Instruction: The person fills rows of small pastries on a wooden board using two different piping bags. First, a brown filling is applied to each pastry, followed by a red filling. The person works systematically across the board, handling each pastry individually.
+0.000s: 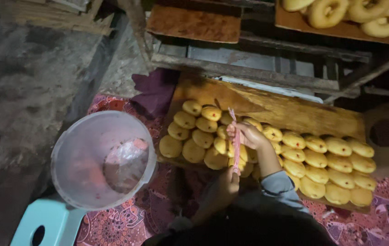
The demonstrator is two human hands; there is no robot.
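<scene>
Several round yellow dough buns (322,159), some with a red dot on top, lie in rows on a wooden board (294,111). My right hand (249,135), in a grey sleeve, grips the upper part of a thin pink piping bag (236,152) just above the buns in the middle of the board. My left hand (225,184), in shadow at the board's near edge, holds the lower end of the same bag. The bag runs almost straight between both hands.
A translucent plastic bucket (73,182) with a pink-smeared plastic bag inside sits left of the board, above a light blue stool (51,221). A purple cloth (155,91) lies behind. Ring-shaped dough pieces (358,13) rest on a tray at top right. A patterned mat (386,218) covers the floor.
</scene>
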